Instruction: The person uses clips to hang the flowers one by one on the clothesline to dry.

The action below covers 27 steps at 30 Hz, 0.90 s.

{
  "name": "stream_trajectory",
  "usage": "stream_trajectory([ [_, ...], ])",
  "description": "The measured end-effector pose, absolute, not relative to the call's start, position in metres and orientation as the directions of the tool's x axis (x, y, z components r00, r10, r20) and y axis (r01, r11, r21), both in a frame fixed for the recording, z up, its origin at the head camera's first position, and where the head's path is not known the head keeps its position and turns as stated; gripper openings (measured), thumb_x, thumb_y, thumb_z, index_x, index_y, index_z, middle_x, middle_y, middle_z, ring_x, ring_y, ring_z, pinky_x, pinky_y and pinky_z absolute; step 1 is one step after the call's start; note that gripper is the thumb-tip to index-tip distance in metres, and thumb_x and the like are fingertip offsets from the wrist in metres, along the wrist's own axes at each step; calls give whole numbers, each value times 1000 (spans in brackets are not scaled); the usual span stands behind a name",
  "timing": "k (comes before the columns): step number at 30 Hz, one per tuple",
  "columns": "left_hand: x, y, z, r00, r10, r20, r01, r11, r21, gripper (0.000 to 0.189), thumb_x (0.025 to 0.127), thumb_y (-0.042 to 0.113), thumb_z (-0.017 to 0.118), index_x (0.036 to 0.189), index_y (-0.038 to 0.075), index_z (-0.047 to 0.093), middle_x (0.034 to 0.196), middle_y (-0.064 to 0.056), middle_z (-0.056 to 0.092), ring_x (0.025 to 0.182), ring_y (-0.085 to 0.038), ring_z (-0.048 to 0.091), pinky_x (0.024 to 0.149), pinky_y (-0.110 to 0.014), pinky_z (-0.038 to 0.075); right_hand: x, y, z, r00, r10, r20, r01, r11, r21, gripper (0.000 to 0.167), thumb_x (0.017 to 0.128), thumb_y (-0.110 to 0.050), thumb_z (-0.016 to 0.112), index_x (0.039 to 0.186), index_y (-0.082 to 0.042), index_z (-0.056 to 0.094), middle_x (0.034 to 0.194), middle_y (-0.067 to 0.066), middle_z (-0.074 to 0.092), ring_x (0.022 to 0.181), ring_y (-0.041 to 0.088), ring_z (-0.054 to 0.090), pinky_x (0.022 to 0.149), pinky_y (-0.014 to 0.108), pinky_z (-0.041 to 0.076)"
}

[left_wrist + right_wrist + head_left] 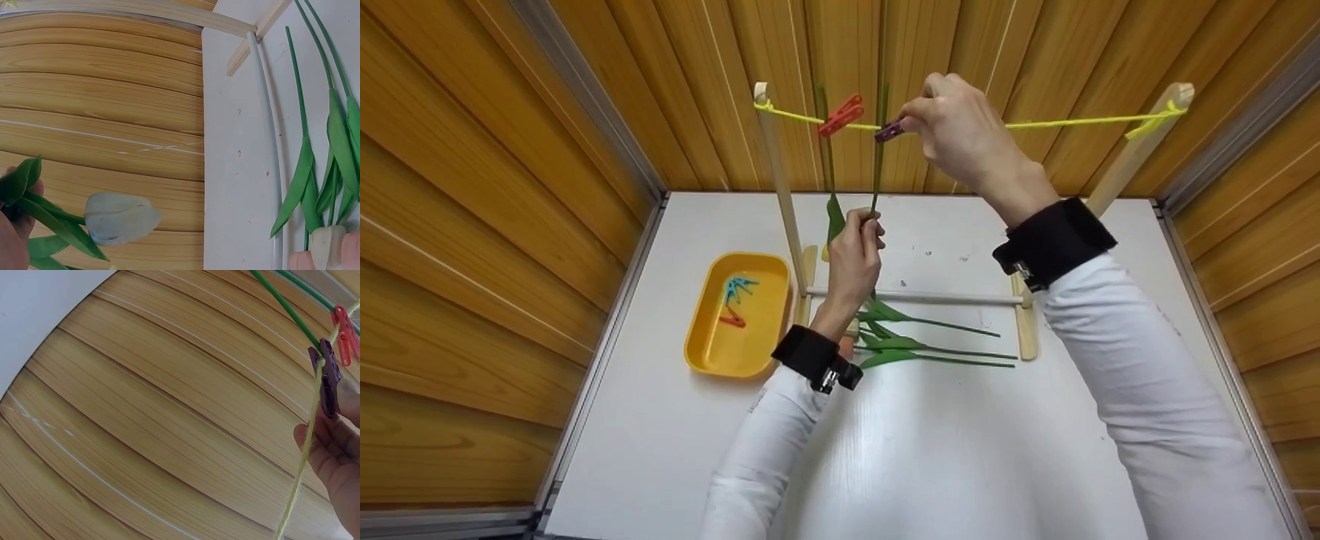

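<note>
My left hand (855, 259) holds an artificial tulip by its green stem (877, 172), near the leaves. In the left wrist view its white bloom (121, 219) hangs beyond the fingers. Up at the yellow string (1080, 122), my right hand (967, 131) pinches the handles of a purple clothespin (889, 130). The right wrist view shows that clothespin's nose at the string and the upper stem. Just left of it, a red clothespin (841, 115) clips another tulip (826, 150) to the string, bloom downward.
Two wooden posts (780, 172) carry the string, with a white crossbar (945, 298) low between them. Several tulips (930, 343) lie on the white table (930, 450). At left, a yellow tray (697, 322) contains blue clothespins (737, 288) and a red clothespin (732, 320). Wood-patterned walls (472, 187) enclose the table.
</note>
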<state>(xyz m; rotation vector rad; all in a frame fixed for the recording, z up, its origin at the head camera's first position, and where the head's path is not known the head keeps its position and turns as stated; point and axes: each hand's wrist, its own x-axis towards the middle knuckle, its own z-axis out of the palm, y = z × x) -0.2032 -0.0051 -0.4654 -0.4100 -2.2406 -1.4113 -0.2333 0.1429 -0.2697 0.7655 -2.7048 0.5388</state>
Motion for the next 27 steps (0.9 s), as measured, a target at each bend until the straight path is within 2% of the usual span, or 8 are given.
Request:
stream_trajectory([
  [7, -204, -7, -463, -861, 6, 508, 463, 423, 779, 22, 107, 12, 40, 113, -1, 57, 90, -12, 69, 76, -19, 68, 67, -25, 55, -230, 141, -269, -811, -471, 348, -569, 774, -277, 32, 103, -14, 50, 123, 4, 67, 103, 20, 59, 94, 32, 51, 79, 40, 42],
  [12, -205, -8, -461, -873, 18, 487, 451, 412, 792, 23, 106, 13, 42, 115, 0, 58, 96, -12, 71, 86, -20, 71, 77, -24, 57, -226, 143, -271, -801, -440, 404, -574, 756, -314, 34, 102, -15, 53, 128, 4, 63, 114, 21, 63, 102, 34, 57, 85, 43, 49],
  [19, -204, -8, -459, -875, 26, 484, 446, 437, 781, 24, 106, 16, 45, 118, 1, 61, 102, -11, 73, 95, -19, 70, 80, -27, 57, -218, 149, -285, -687, -331, 647, -647, 684, -336, 29, 99, -13, 58, 120, 5, 67, 112, 22, 68, 100, 36, 62, 83, 42, 49],
  [27, -204, -6, -457, -863, 9, 506, 458, 438, 773, 24, 105, 14, 48, 118, 0, 62, 105, -12, 72, 95, -19, 70, 77, -24, 56, -203, 160, -309, -569, -217, 793, -719, 600, -351, 21, 96, -10, 62, 109, 1, 74, 102, 18, 71, 93, 31, 64, 79, 30, 46],
])
